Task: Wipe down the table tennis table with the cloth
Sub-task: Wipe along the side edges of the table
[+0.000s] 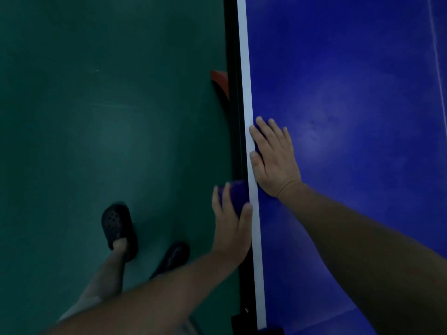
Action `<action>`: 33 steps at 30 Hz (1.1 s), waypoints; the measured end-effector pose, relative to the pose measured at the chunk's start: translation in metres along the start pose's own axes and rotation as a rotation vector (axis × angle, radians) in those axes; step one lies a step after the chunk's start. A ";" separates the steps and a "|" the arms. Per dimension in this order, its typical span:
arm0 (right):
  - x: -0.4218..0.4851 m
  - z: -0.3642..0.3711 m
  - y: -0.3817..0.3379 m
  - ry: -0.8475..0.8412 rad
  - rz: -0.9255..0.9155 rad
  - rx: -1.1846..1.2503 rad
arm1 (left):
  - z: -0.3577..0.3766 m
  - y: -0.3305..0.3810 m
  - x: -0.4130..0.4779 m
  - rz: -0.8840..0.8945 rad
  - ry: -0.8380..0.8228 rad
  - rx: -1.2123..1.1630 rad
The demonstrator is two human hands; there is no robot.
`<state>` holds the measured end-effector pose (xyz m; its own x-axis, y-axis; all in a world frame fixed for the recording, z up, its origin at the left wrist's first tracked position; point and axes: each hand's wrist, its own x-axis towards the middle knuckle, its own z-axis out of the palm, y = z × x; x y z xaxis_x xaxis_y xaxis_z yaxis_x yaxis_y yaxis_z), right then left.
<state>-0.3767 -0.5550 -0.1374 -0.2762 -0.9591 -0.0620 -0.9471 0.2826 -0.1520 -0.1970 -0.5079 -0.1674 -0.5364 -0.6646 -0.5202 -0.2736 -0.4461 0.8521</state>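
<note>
Left hand (231, 228): grasping the cloth (235, 192). Fingers lie over its outer side, thumb on the inner side next to the white line (246, 93). Only partly closed, just enough to pin the wad. The cloth is dark purple, bunched up, and pressed against the black side edge (233, 105) of the desk (362, 81), just below top level. My guess is I hold it there because the rim is what's getting wiped, and the thumb riding the top works as a guide along the edge.

Right hand (273, 160): released, holds nothing. It lies palm down and flat on the blue top, fingers straight and slightly spread, index side touching the white line. It sits just ahead of the left hand. It looks like a brace, taking weight while I lean over the side.

Further out: the blue top has soft glare patches, and I can't tell from here which areas are wiped. An orange bracket (219, 81) pokes out from under the rim further along. The green floor (96, 117) is on the left, with my two dark shoes (119, 228) on it, well clear of the desk.
</note>
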 end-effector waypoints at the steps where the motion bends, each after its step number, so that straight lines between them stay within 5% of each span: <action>1: 0.000 0.000 0.001 0.005 -0.007 0.010 | -0.003 0.014 0.027 0.006 0.034 0.009; 6: 0.001 0.001 0.005 0.042 -0.028 0.042 | -0.018 0.065 0.116 0.075 0.109 0.014; 13: 0.001 0.007 0.009 0.068 -0.048 0.023 | -0.008 0.031 0.003 -0.018 -0.052 -0.107; 22: 0.001 0.006 0.009 0.057 -0.032 0.041 | -0.025 0.094 0.132 0.055 0.133 -0.021; 28: 0.001 0.003 0.007 0.020 -0.016 0.047 | -0.019 0.040 0.051 -0.014 -0.047 -0.021; 33: 0.001 0.004 0.006 0.017 -0.010 0.050 | -0.019 0.053 0.068 -0.046 -0.026 0.026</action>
<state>-0.3820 -0.5544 -0.1428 -0.2703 -0.9618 -0.0440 -0.9406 0.2735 -0.2012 -0.2325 -0.5879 -0.1589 -0.5435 -0.6278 -0.5573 -0.3190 -0.4596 0.8288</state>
